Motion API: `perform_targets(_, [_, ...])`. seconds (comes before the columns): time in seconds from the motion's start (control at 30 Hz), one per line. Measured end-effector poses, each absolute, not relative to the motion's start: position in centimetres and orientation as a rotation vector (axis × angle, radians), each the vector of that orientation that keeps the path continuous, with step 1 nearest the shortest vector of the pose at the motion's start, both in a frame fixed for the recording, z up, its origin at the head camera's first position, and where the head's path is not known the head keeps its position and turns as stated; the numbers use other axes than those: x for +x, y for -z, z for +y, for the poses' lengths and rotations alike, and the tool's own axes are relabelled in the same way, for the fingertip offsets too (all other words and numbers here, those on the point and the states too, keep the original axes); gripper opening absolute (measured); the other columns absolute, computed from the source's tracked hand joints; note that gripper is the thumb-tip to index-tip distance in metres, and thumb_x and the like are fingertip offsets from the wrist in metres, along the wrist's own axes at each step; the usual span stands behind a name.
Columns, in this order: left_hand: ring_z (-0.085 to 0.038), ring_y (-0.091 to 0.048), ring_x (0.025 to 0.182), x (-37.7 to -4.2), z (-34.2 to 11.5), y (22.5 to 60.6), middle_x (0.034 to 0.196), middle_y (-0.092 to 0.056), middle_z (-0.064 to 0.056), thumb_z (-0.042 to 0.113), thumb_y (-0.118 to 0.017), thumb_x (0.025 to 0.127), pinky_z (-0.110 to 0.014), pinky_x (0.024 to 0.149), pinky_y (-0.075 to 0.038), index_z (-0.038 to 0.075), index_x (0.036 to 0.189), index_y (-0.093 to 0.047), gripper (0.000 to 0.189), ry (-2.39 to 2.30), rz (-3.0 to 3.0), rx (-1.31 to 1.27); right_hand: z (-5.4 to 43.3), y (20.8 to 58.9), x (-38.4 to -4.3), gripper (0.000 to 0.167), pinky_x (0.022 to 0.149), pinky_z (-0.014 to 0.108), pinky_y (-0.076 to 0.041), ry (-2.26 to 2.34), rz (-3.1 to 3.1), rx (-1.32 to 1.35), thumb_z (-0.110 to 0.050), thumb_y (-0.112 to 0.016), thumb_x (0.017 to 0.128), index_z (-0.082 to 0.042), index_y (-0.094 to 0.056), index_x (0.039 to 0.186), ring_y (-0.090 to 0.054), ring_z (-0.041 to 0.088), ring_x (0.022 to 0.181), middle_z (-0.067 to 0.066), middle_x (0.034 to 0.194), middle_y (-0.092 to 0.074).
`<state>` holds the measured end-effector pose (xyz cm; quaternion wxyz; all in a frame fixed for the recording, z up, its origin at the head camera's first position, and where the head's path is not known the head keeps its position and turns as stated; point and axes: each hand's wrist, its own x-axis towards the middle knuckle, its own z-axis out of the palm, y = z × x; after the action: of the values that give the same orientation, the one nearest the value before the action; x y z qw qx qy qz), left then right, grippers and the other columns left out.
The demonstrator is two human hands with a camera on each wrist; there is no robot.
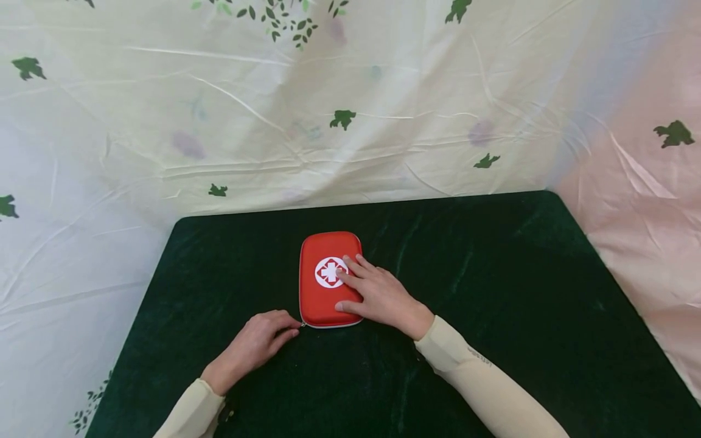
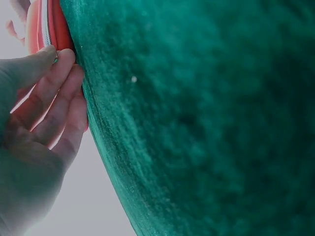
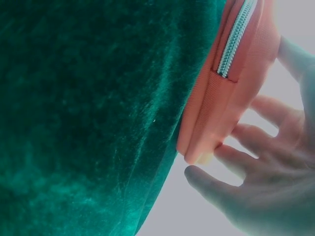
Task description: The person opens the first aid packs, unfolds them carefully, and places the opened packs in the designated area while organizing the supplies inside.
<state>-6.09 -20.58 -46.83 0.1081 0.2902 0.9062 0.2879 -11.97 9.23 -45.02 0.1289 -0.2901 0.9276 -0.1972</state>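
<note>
A red zippered first aid case [image 1: 328, 240] with a white cross emblem lies on the dark green cloth. At its near left corner my left hand [image 1: 256, 342] pinches the zipper pull [image 1: 303, 325] between thumb and forefinger. The left wrist view shows this left hand [image 2: 44, 98] beside the metal zipper [image 2: 45, 24]. My right hand [image 1: 380, 297] rests on the case's right side with fingers spread over the lid, partly covering the emblem. From the right wrist, the zipper [image 3: 236, 39] appears closed along the case's side, ending at a fabric strip, with the right hand [image 3: 266, 157] behind.
A dark green velvety cloth [image 1: 482, 274] covers the table under the case. Behind and at both sides hangs a pale, creased curtain [image 1: 383, 152] with green leaf and bird shapes. The table's rounded back corners meet this curtain.
</note>
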Motion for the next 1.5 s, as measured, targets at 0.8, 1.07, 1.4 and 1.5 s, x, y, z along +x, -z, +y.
perform_targets(0.8, [0.003, -0.065, 0.091, -6.8, -19.7, 46.5, 0.109, -0.073, 0.011, 0.019, -0.071, 0.098, -0.029, 0.083, -0.057, 0.019, 0.116, -0.074, 0.019, -0.862, 2.578, 0.866, 8.7, 44.6, -12.6, 0.075, 0.119, 0.058, -0.032, 0.561, 2.710, -0.829, -0.055, -0.068, 0.095, -0.022, -0.045, 0.158, -0.022, 0.030, 0.156, 0.004, 0.170, -0.028])
perform_targets(1.07, [0.003, -0.062, 0.086, -7.0, -19.8, 46.5, 0.107, -0.074, 0.011, 0.018, -0.072, 0.098, -0.029, 0.082, -0.059, 0.018, 0.116, -0.075, 0.018, -0.851, 2.594, 0.846, 7.4, 44.1, -15.1, 0.055, 0.113, 0.052, -0.042, 0.663, 2.888, -0.874, -0.044, -0.071, 0.096, -0.014, -0.065, 0.141, -0.047, 0.032, 0.140, 0.010, 0.148, -0.057])
perform_targets(1.4, [0.000, -0.065, 0.094, -6.6, -19.6, 46.6, 0.111, -0.074, 0.011, 0.017, -0.072, 0.099, -0.031, 0.088, -0.059, 0.018, 0.118, -0.075, 0.019, -0.862, 2.584, 0.892, 6.1, 44.9, -19.4, 0.068, 0.118, 0.058, -0.034, 0.660, 2.780, -0.714, -0.050, -0.064, 0.099, -0.021, -0.045, 0.158, -0.025, 0.041, 0.153, 0.013, 0.166, -0.032])
perform_targets(1.5, [0.000, -0.066, 0.096, -6.5, -19.5, 46.4, 0.112, -0.074, 0.011, 0.017, -0.072, 0.099, -0.032, 0.089, -0.058, 0.017, 0.119, -0.075, 0.021, -0.849, 2.586, 0.884, 6.1, 45.2, -19.9, 0.070, 0.114, 0.054, -0.041, 0.761, 2.725, -0.642, -0.048, -0.066, 0.098, -0.024, -0.042, 0.160, -0.032, 0.037, 0.149, 0.012, 0.166, -0.033])
